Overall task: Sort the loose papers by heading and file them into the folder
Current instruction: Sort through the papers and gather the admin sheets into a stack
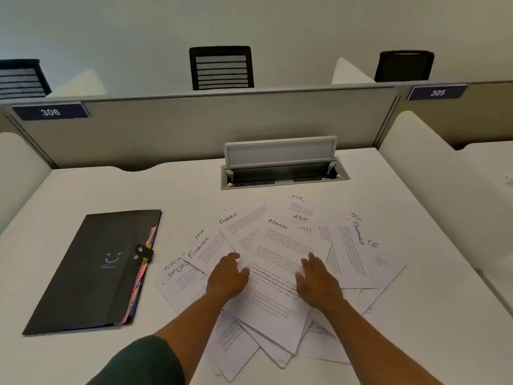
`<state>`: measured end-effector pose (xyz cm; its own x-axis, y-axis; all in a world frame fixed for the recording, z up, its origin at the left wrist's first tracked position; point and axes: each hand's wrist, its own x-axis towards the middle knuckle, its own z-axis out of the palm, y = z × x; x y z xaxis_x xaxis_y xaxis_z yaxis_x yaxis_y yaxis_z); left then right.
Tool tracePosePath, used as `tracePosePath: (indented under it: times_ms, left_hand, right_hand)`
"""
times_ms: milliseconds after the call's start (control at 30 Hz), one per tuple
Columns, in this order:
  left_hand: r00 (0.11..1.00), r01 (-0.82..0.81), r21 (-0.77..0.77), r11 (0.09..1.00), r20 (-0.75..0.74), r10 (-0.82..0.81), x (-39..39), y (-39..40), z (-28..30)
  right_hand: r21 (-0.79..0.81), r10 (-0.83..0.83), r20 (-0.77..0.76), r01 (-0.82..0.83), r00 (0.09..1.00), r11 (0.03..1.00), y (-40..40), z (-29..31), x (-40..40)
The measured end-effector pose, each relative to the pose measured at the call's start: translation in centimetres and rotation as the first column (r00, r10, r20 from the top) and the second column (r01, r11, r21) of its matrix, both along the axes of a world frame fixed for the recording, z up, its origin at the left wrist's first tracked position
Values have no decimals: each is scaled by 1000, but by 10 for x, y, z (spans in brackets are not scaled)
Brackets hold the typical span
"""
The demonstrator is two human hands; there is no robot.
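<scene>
Loose papers [277,262] fanned overlapping mid-counter [388,195], headings HR/FINANCE/ADMIN showing. Left hand [226,276] & right hand [316,282] lie flat, fingers relaxed, pressing the top ADMIN sheet [280,245], gripping nothing. Folder [91,270] closed, just left of pile. Sheets look thin, floppy, prob. slide easily; best pinched at a free corner/edge.

Papers [277,273]: white, black print and handwritten headings. Folder [91,270]: black, pale smiley emblem, pink, yellow, blue and orange tabs. Tabletop [416,343]: white. Sleeve [144,362]: dark green.
</scene>
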<state>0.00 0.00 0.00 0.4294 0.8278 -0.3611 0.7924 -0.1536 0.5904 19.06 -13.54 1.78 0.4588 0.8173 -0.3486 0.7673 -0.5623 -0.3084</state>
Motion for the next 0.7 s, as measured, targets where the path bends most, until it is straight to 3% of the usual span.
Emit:
tracePosePath:
  times_ms: [200, 467, 600, 700]
  left_hand:
    - [996, -83, -40, 996, 24, 84, 21, 2, -6]
    - [974, -225, 43, 973, -3, 225, 39, -1, -11]
    - [976, -218, 7, 976, 28, 218, 42, -1, -13]
    - [965, -223, -127, 966, 114, 238, 41, -1, -14]
  right_hand:
    - [4, 12, -4, -12, 1000, 1000, -1, -14, 19]
    - [80, 22, -16, -20, 1000, 997, 9, -12, 40]
    - [168, -124, -170, 153, 978, 974, 13, -17, 48]
    - [213, -285, -295, 353, 912, 911, 16, -19, 52]
